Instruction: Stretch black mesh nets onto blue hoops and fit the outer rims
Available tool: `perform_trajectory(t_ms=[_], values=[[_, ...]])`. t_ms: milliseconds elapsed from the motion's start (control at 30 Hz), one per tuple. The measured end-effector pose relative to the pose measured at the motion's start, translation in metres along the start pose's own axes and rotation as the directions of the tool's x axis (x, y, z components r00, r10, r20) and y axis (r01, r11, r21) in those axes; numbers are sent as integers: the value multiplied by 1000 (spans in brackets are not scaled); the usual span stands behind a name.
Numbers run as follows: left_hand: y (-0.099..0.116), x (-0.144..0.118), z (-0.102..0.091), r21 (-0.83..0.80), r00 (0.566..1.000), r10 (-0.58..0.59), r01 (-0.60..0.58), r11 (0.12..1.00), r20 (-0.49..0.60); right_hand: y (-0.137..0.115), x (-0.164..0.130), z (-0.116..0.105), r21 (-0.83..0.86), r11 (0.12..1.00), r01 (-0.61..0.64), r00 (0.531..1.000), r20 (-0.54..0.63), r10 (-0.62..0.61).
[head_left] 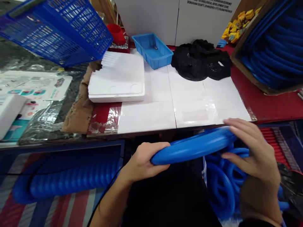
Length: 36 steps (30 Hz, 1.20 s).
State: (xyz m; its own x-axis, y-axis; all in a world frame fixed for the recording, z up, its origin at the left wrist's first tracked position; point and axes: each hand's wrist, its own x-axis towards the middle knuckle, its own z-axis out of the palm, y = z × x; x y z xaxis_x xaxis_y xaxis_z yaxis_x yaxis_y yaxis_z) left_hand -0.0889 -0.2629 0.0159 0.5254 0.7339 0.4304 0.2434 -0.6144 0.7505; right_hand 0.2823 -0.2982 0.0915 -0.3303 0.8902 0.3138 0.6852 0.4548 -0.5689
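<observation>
The left hand (144, 160) and right hand (254, 154) curl around opposite ends of a blue ring (194, 146), held flat below the tabletop (146, 116) edge.

left hand (144, 160): bare, no glove, no ring or watch to be seen
left forearm (111, 201): bare up to the picture's lower edge, no sleeve in view
right hand (254, 154): bare, no glove, nails short and unpainted
right wrist (259, 201): bare; a dark cuff edge shows at the very bottom
lap (170, 198): dark, black clothing between the arms
</observation>
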Motion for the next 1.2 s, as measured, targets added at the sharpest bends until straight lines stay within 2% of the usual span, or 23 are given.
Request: perform_trajectory(t_ms=[67, 167, 233, 333, 433, 500, 600, 700, 800, 867, 900, 933, 1000, 1067, 1133, 1200], values=[[2, 4, -3, 6, 996, 52, -52, 999, 68, -24, 25, -15, -124, 980, 156, 967, 220, -126], [-1, 4, -6, 17, 990, 102, -104, 994, 102, -46, 53, -16, -102, 938, 330, 875, 405, -264], [-4, 1, -10, 28, 988, 113, -116, 993, 108, -51, 63, -13, -88, 924, 373, 832, 471, -292], [-3, 0, -18, 34, 989, 69, -74, 997, 131, -51, 65, -7, -88, 915, 394, 798, 527, -293], [12, 11, -19, 58, 970, -46, 33, 998, 237, -53, 64, 0, -109, 899, 423, 781, 547, -301], [25, 24, -11, 88, 960, -46, 23, 996, 275, -58, 64, 8, -139, 880, 455, 772, 554, -312], [37, 42, 4, 170, 971, 84, -124, 978, 225, -64, 67, 15, -181, 866, 465, 777, 553, -302], [27, 42, 1, 201, 970, 156, -193, 960, 187, -54, 65, 9, -200, 897, 394, 823, 511, -247], [-7, 22, -21, 81, 987, 142, -149, 986, 80, -28, 57, -6, -161, 960, 231, 883, 448, -137], [-31, 8, -36, -49, 997, 74, -75, 996, -25, -9, 50, -14, -97, 987, 126, 916, 393, -78], [-39, 3, -41, -120, 999, 41, -45, 992, -34, -1, 47, -16, -69, 992, 103, 929, 363, -71], [-43, 2, -43, -159, 1000, -3, 6, 987, 14, 4, 45, -16, -52, 994, 100, 940, 332, -77], [-38, 7, -40, -143, 980, -87, 113, 983, 177, 7, 42, -10, -68, 991, 120, 950, 298, -95], [-20, 20, -28, -47, 939, -157, 179, 983, 305, 1, 42, -2, -125, 981, 150, 941, 323, -102], [2, 35, -11, -3, 937, -147, 156, 988, 317, -10, 43, 6, -185, 962, 201, 913, 392, -115], [18, 45, 5, 24, 955, -74, 70, 997, 287, -21, 45, 10, -228, 935, 270, 880, 452, -144]])
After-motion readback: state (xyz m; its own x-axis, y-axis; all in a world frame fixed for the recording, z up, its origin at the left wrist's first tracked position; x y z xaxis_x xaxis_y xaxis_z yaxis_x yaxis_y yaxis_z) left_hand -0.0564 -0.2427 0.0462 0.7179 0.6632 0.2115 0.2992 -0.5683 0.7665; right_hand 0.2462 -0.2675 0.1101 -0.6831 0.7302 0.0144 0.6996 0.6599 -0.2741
